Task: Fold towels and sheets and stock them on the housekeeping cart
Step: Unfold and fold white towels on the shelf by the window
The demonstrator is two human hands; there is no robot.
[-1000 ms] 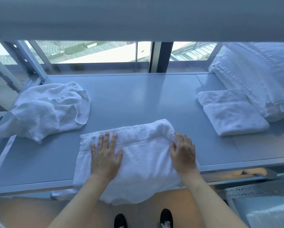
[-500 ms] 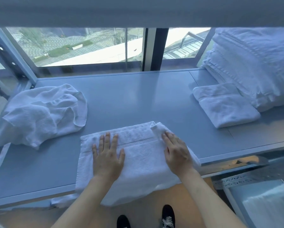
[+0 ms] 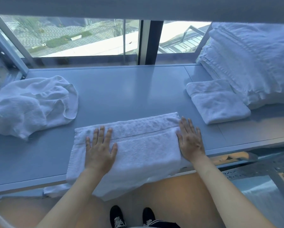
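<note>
Surface: a grey-blue shelf (image 3: 129,96) of flat panels, its near edge running across the lower view, with a window (image 3: 72,35) behind it looking out on paving and rooftops. A grey overhead panel crosses the top of the view. Pale wooden floor below; two black shoes (image 3: 131,216) at the bottom edge.

Item 1: white towel (image 3: 138,145), folded into a broad band at the near edge of the shelf, its lower part hanging over the edge. A woven stripe runs across it.

Item 2: left hand (image 3: 100,148), fingers straight and spread, pressed flat on the left half of the towel.

Item 3: right hand (image 3: 189,140), fingers straight, laid flat along the towel's right end, partly on the shelf. The hands lie well apart.

Item 4: crumpled white towel (image 3: 30,106), far left, cut off by the frame.

Item 5: small folded towel (image 3: 217,102), right, just beside a tall stack of white linen (image 3: 253,63), possibly sheets; the stack is cut off at the right edge.
</note>
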